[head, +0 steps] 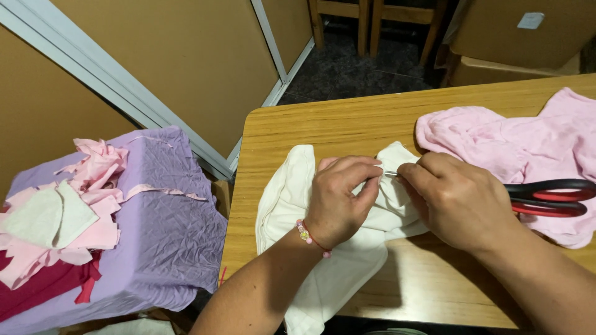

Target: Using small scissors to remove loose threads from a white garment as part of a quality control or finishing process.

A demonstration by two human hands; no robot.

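A person's left hand (338,201) pinches a fold of cream cloth (323,248) lying on the wooden tabletop (323,127), while the right hand (456,198), closed around a thin metal tool (391,174), meets it at the fold. Black-and-red scissors (549,197) rest on pink cloth (515,149) just beside the right hand. Pink scraps (81,198) sit on a purple-covered stand (167,229) to the left.

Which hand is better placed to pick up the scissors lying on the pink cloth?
Right. The right hand is beside the scissors, whose handles lie just past its knuckles on the pink cloth. The left hand is farther away, pinching the white cloth, and would have to cross over.
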